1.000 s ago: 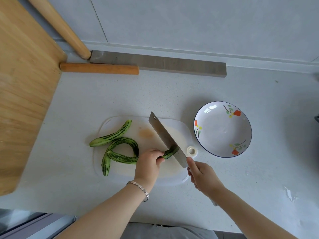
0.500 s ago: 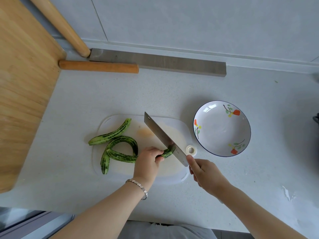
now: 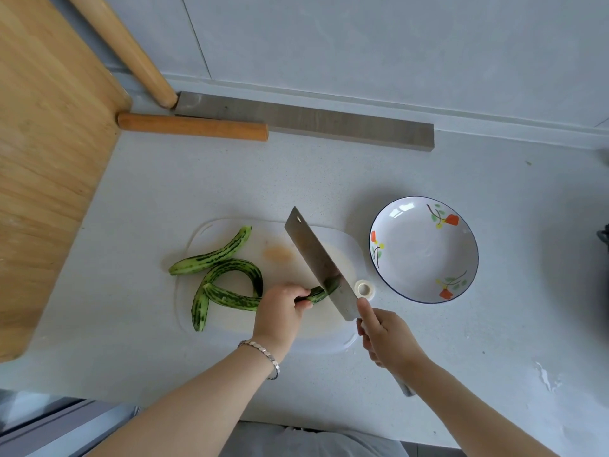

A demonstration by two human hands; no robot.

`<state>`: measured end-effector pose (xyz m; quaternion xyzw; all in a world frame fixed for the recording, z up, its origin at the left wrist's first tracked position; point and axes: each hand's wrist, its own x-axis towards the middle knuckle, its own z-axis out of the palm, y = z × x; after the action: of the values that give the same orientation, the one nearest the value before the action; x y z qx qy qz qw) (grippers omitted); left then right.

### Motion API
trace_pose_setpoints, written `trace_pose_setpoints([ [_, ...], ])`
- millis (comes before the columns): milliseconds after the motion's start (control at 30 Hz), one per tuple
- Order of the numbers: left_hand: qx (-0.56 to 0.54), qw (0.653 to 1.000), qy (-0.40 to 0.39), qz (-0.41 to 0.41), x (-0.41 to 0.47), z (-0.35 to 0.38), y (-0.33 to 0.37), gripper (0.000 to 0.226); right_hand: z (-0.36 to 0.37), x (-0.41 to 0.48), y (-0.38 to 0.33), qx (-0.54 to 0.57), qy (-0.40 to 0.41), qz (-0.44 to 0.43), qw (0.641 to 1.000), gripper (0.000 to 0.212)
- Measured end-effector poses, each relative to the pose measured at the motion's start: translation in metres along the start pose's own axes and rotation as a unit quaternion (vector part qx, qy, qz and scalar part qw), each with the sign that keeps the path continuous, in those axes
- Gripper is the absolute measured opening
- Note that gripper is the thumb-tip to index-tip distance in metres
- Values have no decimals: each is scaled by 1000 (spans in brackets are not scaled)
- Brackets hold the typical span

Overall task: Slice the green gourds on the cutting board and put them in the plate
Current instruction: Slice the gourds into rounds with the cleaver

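Three striped green gourds lie on the white cutting board [image 3: 211, 232]. My left hand [image 3: 280, 311] presses down on the nearest gourd [image 3: 230, 298], whose right end sticks out past my fingers. My right hand [image 3: 385, 338] grips the handle of a steel cleaver [image 3: 316, 258]; its blade rests across that gourd's right end. A straight gourd [image 3: 214, 255] and a curved gourd [image 3: 227, 268] lie further left on the board. The flower-patterned plate [image 3: 425, 249] stands to the right of the board with nothing in it.
A small white ring [image 3: 364, 287] sits at the board's right corner. A grey bar [image 3: 303, 122] and an orange wooden rod [image 3: 194, 127] lie by the back wall. A large wooden board [image 3: 46, 159] stands at the left, with a thick wooden pole [image 3: 131, 54] leaning behind.
The cleaver blade has shifted slightly left along the gourd's right end, and my left hand has edged left with it. The other gourds and the plate have not moved.
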<state>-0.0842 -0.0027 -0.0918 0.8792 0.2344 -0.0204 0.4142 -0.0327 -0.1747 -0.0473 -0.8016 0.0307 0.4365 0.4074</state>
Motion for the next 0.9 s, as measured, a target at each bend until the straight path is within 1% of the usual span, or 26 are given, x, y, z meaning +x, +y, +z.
trace_pose_setpoints([
  [167, -3, 1000, -4, -13, 0, 0, 1, 21, -8, -6, -6, -10, -7, -17, 1000, 51],
  [333, 6, 1000, -6, -8, 0, 0, 2, 21, -10, -5, -7, -84, -7, -32, 996, 52],
  [467, 13, 1000, -8, -3, 0, 0, 2, 21, -8, -4, -8, -160, 8, -63, 985, 50],
  [533, 19, 1000, -8, 2, 1, 1, 1, 21, -6, -3, -7, -174, 12, -68, 982, 50],
  [633, 18, 1000, -10, 2, 0, 0, 2, 19, -1, 3, -2, -162, 7, -54, 985, 50],
  [800, 45, 998, -5, 48, -4, -3, -1, 13, 1, 7, 3, -91, 5, -24, 996, 52],
  [900, 35, 998, -11, 51, -3, -4, -4, 14, -6, 4, 1, -66, -1, -18, 998, 51],
])
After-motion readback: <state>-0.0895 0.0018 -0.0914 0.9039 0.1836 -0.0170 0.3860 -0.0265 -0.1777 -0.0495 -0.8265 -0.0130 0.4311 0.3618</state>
